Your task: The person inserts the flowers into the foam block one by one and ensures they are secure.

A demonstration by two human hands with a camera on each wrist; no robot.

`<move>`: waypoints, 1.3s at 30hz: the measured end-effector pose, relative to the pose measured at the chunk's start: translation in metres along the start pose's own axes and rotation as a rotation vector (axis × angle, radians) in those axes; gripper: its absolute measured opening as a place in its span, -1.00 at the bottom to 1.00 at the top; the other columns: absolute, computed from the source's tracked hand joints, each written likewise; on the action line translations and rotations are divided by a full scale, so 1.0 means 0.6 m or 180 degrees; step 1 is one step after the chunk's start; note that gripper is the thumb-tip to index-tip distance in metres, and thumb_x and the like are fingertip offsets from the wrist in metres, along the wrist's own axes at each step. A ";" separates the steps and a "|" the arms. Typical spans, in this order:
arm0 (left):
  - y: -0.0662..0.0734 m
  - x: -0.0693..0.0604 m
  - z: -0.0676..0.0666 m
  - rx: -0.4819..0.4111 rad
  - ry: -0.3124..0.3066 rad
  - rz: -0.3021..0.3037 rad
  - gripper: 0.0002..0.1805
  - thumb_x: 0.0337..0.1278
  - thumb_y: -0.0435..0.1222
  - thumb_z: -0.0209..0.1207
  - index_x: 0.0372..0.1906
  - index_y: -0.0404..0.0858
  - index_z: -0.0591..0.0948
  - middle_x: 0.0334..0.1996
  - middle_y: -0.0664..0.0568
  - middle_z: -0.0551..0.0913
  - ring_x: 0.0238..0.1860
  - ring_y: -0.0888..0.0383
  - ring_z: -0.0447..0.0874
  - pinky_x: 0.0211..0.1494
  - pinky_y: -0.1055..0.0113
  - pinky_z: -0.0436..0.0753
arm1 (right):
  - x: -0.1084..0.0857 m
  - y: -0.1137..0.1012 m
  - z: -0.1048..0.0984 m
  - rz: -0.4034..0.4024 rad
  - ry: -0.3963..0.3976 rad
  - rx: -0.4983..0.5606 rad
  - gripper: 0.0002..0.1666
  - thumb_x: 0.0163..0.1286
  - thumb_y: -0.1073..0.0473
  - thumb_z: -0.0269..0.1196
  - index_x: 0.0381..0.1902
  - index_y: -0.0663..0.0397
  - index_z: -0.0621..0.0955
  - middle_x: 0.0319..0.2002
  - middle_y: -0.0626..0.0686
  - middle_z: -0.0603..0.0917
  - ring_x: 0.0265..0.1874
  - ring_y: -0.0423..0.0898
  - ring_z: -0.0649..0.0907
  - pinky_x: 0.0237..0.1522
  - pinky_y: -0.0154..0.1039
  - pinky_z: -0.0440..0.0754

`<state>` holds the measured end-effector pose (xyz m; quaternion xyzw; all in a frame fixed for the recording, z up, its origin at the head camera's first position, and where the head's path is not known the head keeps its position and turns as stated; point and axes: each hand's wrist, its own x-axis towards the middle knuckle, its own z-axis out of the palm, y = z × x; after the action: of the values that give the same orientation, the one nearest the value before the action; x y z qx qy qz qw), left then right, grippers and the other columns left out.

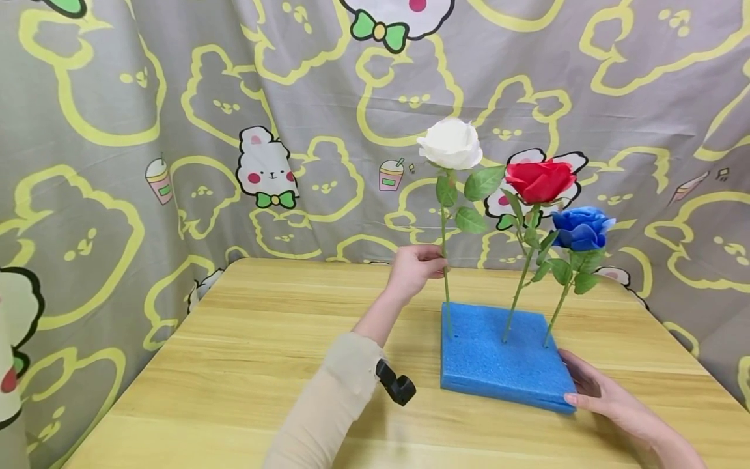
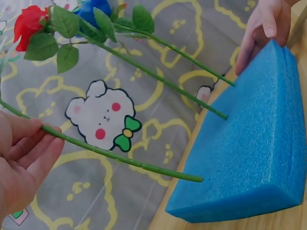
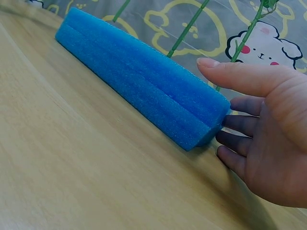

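My left hand [image 1: 415,272] pinches the green stem [image 2: 110,153] of a white rose [image 1: 450,143] between thumb and fingers, partway down. The stem's lower end meets the top of a blue foam block [image 1: 498,371] near its left side; whether it is sunk in or only touching, I cannot tell. A red rose [image 1: 540,181] and a blue rose [image 1: 583,228] stand in the foam to the right, both leaning rightward. At the block's near right corner rests my right hand [image 1: 603,397], its fairly straight fingers [image 3: 242,124] against the side and thumb extended along the top edge.
The block lies on a wooden table [image 1: 234,365], toward its right half. Behind the table hangs a grey curtain [image 1: 328,104] with yellow cartoon outlines. A black wrist camera [image 1: 396,384] is strapped over the left sleeve [image 1: 334,391].
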<state>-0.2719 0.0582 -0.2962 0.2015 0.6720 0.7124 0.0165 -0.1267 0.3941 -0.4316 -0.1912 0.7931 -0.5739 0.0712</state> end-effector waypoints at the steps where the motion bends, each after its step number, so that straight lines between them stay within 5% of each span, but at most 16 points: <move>1: -0.001 0.001 0.003 0.0003 -0.0001 -0.0001 -0.74 0.06 -0.56 0.16 -0.10 -0.58 0.57 -0.28 -0.30 0.63 -0.30 -0.08 0.69 -0.26 0.30 0.67 | 0.000 0.000 0.000 0.0007 0.0004 -0.0006 -0.22 0.35 0.45 0.00 0.33 0.59 -0.17 0.32 -0.18 0.16 0.09 -0.61 0.25 0.01 -0.64 0.29; 4: -0.003 0.002 0.011 0.0040 -0.0013 0.0014 -0.73 0.05 -0.56 0.17 -0.09 -0.57 0.57 -0.27 -0.29 0.64 -0.31 -0.07 0.69 -0.27 0.31 0.67 | -0.001 -0.001 0.000 -0.0021 -0.0014 -0.0003 -0.22 0.35 0.45 0.00 0.32 0.60 -0.17 0.36 -0.03 0.11 0.10 -0.60 0.26 0.02 -0.63 0.29; 11: -0.009 0.002 0.023 0.0138 -0.0059 0.0067 -0.77 0.07 -0.55 0.16 -0.13 -0.56 0.59 -0.27 -0.30 0.64 -0.26 -0.11 0.68 -0.26 0.32 0.66 | 0.004 -0.002 -0.002 -0.0294 -0.0250 0.0154 -0.18 0.31 0.52 0.00 0.28 0.66 -0.25 0.22 -0.53 0.13 0.16 -0.60 0.20 0.06 -0.65 0.23; 19: -0.018 0.004 0.032 0.0233 -0.0027 0.0056 -0.83 0.04 -0.55 0.19 -0.22 -0.53 0.61 -0.33 -0.23 0.67 -0.35 0.02 0.70 -0.27 0.33 0.66 | 0.005 -0.001 -0.004 -0.0459 -0.0342 0.0166 -0.15 0.29 0.54 0.02 0.24 0.71 -0.30 0.25 -0.54 0.10 0.19 -0.61 0.17 0.08 -0.66 0.18; 33: -0.025 0.001 0.037 0.0378 -0.0080 0.0033 -0.81 0.05 -0.51 0.21 -0.19 -0.49 0.63 -0.34 -0.17 0.69 -0.37 0.10 0.70 -0.32 0.39 0.66 | 0.005 -0.003 -0.003 -0.0328 -0.0291 0.0112 -0.16 0.30 0.52 0.01 0.28 0.66 -0.27 0.22 -0.53 0.11 0.17 -0.61 0.18 0.07 -0.66 0.20; 39: -0.030 0.000 0.033 0.0229 -0.0129 -0.0075 -0.77 0.03 -0.51 0.22 -0.15 -0.51 0.62 -0.33 -0.19 0.69 -0.36 0.06 0.71 -0.30 0.36 0.66 | 0.004 -0.004 -0.002 -0.0209 -0.0269 0.0120 -0.17 0.32 0.50 0.00 0.30 0.64 -0.26 0.19 -0.53 0.11 0.15 -0.61 0.20 0.05 -0.65 0.23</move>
<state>-0.2706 0.0786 -0.3134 0.2085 0.6991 0.6833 0.0312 -0.1288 0.3938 -0.4288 -0.2397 0.7718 -0.5821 0.0894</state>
